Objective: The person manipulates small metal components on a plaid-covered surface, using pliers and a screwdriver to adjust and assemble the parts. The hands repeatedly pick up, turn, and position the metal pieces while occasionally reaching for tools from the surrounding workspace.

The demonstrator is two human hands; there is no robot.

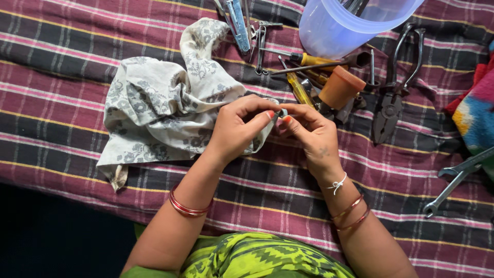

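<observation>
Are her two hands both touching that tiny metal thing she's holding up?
Touching. The head view shows the left hand and right hand meeting fingertip to fingertip, pinching the small metal piece between them, with no gap visible.

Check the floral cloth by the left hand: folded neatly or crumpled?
Crumpled. The floral cloth lies bunched in loose, irregular folds on the striped blanket, one edge under the left hand.

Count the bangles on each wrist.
3 at least: one red band, possibly stacked bangles, on the left wrist; two thin red ones on the right wrist, below a white thread.
</observation>
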